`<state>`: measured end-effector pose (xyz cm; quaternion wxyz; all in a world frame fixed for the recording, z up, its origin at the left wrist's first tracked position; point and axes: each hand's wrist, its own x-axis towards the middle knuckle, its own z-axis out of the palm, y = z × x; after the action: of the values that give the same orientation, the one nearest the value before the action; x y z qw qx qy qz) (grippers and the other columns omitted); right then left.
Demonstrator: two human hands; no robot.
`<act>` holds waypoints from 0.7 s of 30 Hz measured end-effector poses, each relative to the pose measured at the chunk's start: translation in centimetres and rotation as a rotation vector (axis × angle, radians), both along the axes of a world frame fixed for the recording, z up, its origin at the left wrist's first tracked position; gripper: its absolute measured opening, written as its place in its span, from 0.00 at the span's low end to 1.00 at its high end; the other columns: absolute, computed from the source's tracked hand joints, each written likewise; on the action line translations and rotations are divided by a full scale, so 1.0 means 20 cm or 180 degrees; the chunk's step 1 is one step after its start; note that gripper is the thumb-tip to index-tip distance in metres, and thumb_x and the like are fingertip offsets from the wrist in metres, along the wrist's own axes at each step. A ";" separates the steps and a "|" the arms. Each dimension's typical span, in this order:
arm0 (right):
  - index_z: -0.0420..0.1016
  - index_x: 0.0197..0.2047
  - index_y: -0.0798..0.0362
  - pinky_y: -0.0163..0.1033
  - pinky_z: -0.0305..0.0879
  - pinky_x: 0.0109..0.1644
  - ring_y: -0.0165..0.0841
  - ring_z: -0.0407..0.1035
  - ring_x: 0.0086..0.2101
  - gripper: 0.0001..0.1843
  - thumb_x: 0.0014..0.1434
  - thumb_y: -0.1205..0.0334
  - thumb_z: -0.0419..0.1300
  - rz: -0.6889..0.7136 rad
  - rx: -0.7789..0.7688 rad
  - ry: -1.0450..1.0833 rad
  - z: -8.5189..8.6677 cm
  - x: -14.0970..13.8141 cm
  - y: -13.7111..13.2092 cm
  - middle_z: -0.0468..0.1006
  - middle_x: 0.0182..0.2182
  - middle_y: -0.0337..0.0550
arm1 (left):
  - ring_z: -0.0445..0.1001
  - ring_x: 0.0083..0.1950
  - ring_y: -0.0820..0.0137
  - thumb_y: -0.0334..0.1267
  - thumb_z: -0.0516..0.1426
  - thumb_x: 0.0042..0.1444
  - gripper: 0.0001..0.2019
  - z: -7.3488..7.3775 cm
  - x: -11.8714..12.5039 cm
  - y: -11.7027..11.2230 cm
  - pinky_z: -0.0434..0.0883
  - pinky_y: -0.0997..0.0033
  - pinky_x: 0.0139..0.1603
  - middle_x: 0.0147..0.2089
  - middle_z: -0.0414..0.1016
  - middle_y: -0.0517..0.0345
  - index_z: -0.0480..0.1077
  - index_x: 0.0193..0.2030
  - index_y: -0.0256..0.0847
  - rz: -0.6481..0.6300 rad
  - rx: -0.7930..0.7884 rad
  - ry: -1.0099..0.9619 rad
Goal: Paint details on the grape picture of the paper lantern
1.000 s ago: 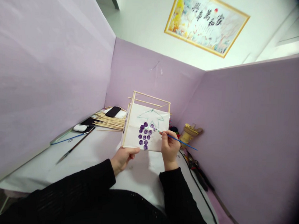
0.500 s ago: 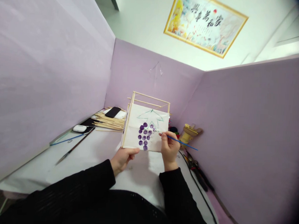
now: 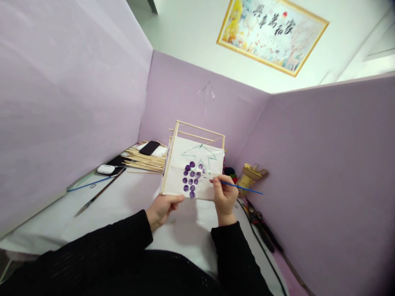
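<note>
My left hand (image 3: 162, 209) grips the lower left corner of a lantern frame (image 3: 200, 129) made of thin wooden sticks, its thumb along the bottom edge. White paper (image 3: 177, 164) covers the side that faces me. Painted on it are several purple grapes (image 3: 191, 181) in a bunch beneath a green leaf outline (image 3: 200, 154). In my right hand (image 3: 225, 195) a thin blue paintbrush (image 3: 241, 187) is pinched, its tip pointing left, close to the paper right of the grapes. Whether the tip touches the paper I cannot tell.
At the left lie a bundle of wooden sticks (image 3: 144, 160), a black phone (image 3: 149, 147), a white earphone case (image 3: 106, 169), another blue brush (image 3: 89, 186) and a brown-handled brush (image 3: 100, 191). Pliers (image 3: 261, 225) and a yellow object (image 3: 248, 176) stand right. Purple panels (image 3: 206, 96) enclose the table.
The brush tip has moved slightly down, and my right hand has shifted a little with it. My left hand and the lantern frame have hardly moved.
</note>
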<state>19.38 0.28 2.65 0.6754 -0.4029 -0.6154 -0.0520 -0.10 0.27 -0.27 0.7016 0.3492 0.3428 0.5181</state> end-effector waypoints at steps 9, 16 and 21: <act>0.71 0.29 0.53 0.37 0.65 0.31 0.31 0.69 0.26 0.07 0.58 0.61 0.57 -0.0018 -0.0105 -0.0276 0.02 -0.02 -0.01 0.73 0.24 0.39 | 0.58 0.18 0.80 0.31 0.68 0.29 0.13 0.00 0.00 0.00 0.55 0.77 0.19 0.19 0.67 0.64 0.71 0.24 0.34 0.0000 0.0041 -0.0040; 0.71 0.30 0.53 0.37 0.66 0.32 0.31 0.69 0.27 0.07 0.58 0.61 0.58 0.0006 -0.0097 -0.0314 0.03 -0.02 -0.01 0.75 0.25 0.40 | 0.59 0.18 0.80 0.32 0.68 0.29 0.13 -0.02 0.00 0.01 0.55 0.77 0.19 0.19 0.67 0.64 0.71 0.24 0.34 -0.0002 0.0035 -0.0014; 0.71 0.30 0.53 0.37 0.66 0.31 0.32 0.69 0.27 0.07 0.58 0.61 0.58 0.0003 -0.0123 -0.0331 0.02 -0.01 -0.01 0.74 0.25 0.39 | 0.59 0.18 0.80 0.31 0.68 0.29 0.14 -0.01 0.00 0.01 0.55 0.77 0.19 0.20 0.67 0.64 0.71 0.25 0.34 0.0001 0.0060 -0.0045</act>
<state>19.08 0.09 3.09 0.6346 -0.4124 -0.6508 -0.0607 -0.02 0.43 -0.49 0.7006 0.3521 0.3330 0.5238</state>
